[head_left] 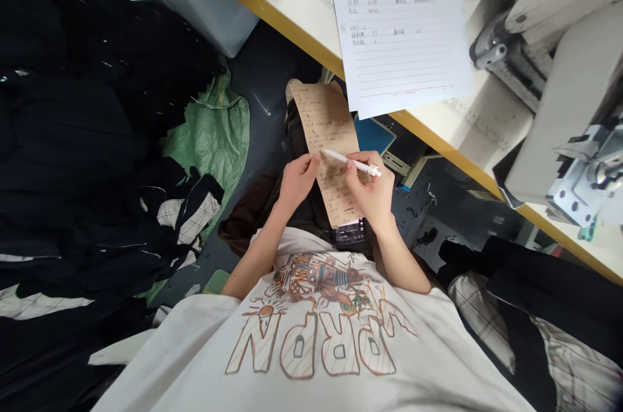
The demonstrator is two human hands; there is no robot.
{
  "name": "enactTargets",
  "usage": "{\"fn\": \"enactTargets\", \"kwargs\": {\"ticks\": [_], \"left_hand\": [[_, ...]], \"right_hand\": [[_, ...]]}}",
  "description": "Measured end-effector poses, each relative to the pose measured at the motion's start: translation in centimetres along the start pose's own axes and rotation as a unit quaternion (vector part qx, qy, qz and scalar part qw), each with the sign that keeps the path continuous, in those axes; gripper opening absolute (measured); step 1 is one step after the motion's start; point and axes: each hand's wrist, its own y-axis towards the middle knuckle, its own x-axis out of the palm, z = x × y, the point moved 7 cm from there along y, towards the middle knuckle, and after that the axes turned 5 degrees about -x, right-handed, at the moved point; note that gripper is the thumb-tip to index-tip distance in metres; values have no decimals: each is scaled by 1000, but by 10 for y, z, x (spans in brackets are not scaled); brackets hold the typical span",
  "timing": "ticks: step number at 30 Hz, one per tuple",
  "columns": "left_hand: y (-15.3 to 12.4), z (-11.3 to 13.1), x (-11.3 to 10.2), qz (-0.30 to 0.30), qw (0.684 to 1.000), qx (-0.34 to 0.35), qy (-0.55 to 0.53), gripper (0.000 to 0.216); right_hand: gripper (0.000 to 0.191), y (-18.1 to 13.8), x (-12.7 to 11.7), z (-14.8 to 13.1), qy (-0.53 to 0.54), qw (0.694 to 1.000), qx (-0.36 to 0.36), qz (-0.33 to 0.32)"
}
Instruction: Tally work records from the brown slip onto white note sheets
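A long strip of brown paper [327, 133] with handwriting lies over my lap. My left hand [295, 180] is closed on the strip's left edge, thumb on top. My right hand [370, 191] grips a white pen [351, 162] whose tip rests on the strip near my left thumb. A phone [349, 232] lies under the strip's lower end, against my white printed T-shirt.
A lined white sheet [396, 26] hangs over the yellow-edged table [438, 139]. A sewing machine [559, 74] stands at right. Dark fabric heaps [73, 139] and a green sack [214, 133] lie on the floor at left; checked cloth [574, 347] lies lower right.
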Motion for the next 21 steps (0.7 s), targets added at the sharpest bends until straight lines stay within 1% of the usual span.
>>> {"fn": "enactTargets", "kwargs": {"ticks": [3,6,9,21], "left_hand": [[-1,2,3,-12,1000,0,20,45],[0,4,3,-11,999,-7,39,46],[1,5,3,-11,998,-21,58,44],[1,7,5,-21,996,-20,85,45]], "right_hand": [[8,3,5,-8,-13,999,-38,3],[6,6,8,-15,-38,996,-76,11],[6,5,9,-18,-56,993,-98,18],[6,4,6,-21,-69,992,-104,28]]}}
